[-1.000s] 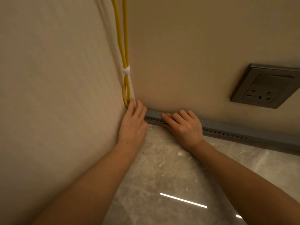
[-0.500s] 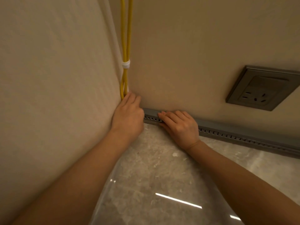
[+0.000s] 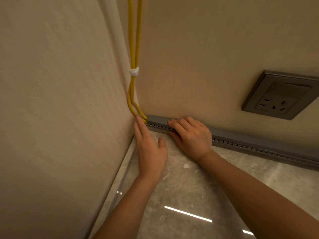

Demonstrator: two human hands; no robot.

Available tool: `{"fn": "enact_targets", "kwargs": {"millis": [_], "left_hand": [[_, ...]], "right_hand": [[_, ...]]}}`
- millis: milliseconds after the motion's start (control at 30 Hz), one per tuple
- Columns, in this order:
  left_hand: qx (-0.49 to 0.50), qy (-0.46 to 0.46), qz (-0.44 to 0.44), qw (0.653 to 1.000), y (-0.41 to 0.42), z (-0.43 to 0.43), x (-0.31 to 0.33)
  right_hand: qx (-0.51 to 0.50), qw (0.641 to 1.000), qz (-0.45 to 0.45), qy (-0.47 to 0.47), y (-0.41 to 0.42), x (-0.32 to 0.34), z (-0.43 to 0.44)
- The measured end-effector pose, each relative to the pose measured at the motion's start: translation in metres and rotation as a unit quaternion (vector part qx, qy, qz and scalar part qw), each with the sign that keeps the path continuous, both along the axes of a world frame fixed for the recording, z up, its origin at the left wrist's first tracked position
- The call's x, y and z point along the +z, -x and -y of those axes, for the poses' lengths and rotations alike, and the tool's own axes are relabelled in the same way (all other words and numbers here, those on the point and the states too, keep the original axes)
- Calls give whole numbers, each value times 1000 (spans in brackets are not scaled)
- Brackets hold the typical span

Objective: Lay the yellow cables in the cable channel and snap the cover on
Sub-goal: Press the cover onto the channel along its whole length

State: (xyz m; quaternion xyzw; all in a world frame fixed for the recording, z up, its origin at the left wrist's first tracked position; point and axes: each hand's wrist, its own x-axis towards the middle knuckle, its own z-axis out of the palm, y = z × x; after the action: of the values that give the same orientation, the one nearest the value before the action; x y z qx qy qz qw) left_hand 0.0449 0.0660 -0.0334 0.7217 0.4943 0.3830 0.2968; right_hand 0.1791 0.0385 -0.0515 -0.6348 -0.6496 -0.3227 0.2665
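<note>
Ok so, standing right behind them: two yellow cables [image 3: 133, 49] hang down the corner in the upper middle of the frame, bundled by a white tie [image 3: 134, 71]. Below the tie they split a bit, then bend right and go into the left end of the gray channel [image 3: 259, 140]. The channel sits where the back wall meets the floor [image 3: 189, 195] and runs from the center off to the right edge, with a row of small holes along its front. Its top looks like a smooth closed face, but I honestly can't tell if that's a separate cover.

The left hand [image 3: 150, 149] is flat against the left wall, fingers straight, thumb sticking out to the side. The fingertips touch the cables right at the bend beside the channel's end, not grabbing anything.

The right hand [image 3: 191, 135] is on the channel just right of that. Its fingers lie along the top and the thumb is tucked against the lower front, so it's gripping the channel between them.

There's a gray socket [image 3: 279, 95] on the back wall at mid right, well above the channel.
</note>
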Motion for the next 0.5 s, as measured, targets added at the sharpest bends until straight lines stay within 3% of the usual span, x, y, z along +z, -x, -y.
{"fn": "enact_targets", "kwargs": {"millis": [400,500], "left_hand": [[-66,64,-73,993,-16,-14,9],[-99,54,-166,980,-18,-4,3]], "right_hand": [[3,1000,-23,10,-1,-3,-1],[7,999,-31,7,-1,-3,-1]]}}
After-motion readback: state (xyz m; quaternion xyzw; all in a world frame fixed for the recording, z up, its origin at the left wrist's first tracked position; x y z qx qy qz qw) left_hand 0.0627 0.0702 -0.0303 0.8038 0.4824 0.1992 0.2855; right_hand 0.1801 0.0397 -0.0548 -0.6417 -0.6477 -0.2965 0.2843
